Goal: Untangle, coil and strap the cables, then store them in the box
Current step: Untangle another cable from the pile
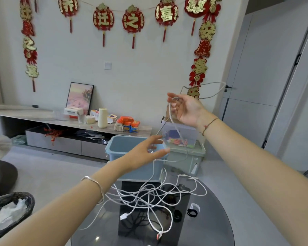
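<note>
1. the right hand (186,109) is raised, palm toward the camera, fingers curled loosely around a grey cable (171,112); a thin cord bracelet sits on that wrist.
2. from the right hand the grey cable loops up and out to the right against the wall, then hangs down past the left hand toward the table.
3. the left hand (146,153) reaches forward lower down, fingers spread wide and grasping nothing firmly; a cable strand runs by its fingertips, and whether it touches them cannot be told. a silver bangle is on the left wrist.
4. the tangle (155,197) of white and grey cables lies on the round dark glass table (219,226), with strands rising from it to the hands.
5. a white plug (124,216) lies at the tangle's near left edge, and a red-tipped plug (159,235) lies at the near side.
6. two black straps (192,212) lie on the table just right of the tangle, one with a white tab.
7. the blue box (119,148) stands open on the floor beyond the table, behind the left hand; no cable is seen inside it.
8. just right of it a clear bin (190,134) with colourful contents sits on a green bin (194,158).
9. red and gold hangings (103,19) cover the wall behind, above a low shelf (64,121) with small items.
</note>
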Demonstrator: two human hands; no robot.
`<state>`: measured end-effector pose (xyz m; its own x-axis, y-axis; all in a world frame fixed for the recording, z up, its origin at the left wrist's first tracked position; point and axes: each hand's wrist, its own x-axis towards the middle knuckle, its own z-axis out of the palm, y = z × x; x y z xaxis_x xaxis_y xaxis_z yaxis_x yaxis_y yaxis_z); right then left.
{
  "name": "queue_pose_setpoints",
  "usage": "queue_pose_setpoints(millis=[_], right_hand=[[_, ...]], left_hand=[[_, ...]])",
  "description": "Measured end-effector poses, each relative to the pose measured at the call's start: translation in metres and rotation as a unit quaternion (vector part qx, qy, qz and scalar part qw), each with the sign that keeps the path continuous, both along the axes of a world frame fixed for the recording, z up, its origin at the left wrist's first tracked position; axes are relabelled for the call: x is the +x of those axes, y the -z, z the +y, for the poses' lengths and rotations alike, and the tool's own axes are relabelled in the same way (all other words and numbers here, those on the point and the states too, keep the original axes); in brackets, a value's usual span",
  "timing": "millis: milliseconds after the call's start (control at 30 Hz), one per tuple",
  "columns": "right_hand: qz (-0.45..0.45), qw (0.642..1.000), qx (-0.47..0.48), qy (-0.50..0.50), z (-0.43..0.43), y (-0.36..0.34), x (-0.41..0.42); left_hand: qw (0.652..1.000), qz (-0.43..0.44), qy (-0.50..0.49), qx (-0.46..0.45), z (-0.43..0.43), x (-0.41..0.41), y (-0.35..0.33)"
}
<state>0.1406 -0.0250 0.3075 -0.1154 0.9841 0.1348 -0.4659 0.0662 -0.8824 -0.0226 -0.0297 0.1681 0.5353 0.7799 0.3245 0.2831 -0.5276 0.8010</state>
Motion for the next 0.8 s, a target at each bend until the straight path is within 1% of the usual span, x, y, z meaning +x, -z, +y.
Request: queue_pose_setpoints(millis=[33, 100, 167, 233, 333, 433, 567, 633, 667, 733, 800], right_hand=[[0.013, 1.000, 0.002, -0.001, -0.001, -0.008, 0.000], [0.034, 0.999, 0.002, -0.001, -0.002, -0.018, 0.000], [0.052, 0.999, 0.001, 0.004, -0.006, -0.023, 0.003], [0.071, 0.997, -0.003, 0.015, -0.008, -0.023, 0.007], [0.114, 0.993, -0.014, 0.038, -0.011, -0.021, 0.013], [0.160, 0.986, -0.023, 0.034, -0.012, -0.018, 0.008], [0.203, 0.978, -0.032, 0.031, -0.011, -0.009, 0.002], [0.183, 0.981, -0.050, 0.044, -0.011, 0.003, 0.009], [0.161, 0.984, -0.065, 0.050, -0.011, 0.011, 0.014], [0.115, 0.985, -0.112, 0.057, -0.014, 0.033, 0.022], [0.082, 0.983, -0.161, 0.037, -0.015, 0.059, 0.026]], left_hand=[[0.998, 0.048, 0.007, 0.028, -0.001, 0.004, 0.000], [0.984, 0.140, -0.006, 0.113, 0.002, 0.010, -0.002], [0.969, 0.193, -0.009, 0.152, 0.004, 0.012, -0.005], [0.963, 0.220, -0.019, 0.154, 0.005, 0.014, -0.005], [0.952, 0.236, -0.077, 0.180, 0.004, 0.017, 0.002], [0.922, 0.292, -0.142, 0.210, 0.004, 0.028, 0.013], [0.910, 0.327, -0.169, 0.193, 0.007, 0.045, 0.020], [0.912, 0.329, -0.162, 0.183, 0.011, 0.040, 0.020], [0.922, 0.311, -0.153, 0.173, 0.012, 0.033, 0.017], [0.952, 0.239, -0.138, 0.133, 0.009, 0.017, 0.003], [0.976, 0.170, -0.102, 0.091, 0.006, 0.000, -0.015]])
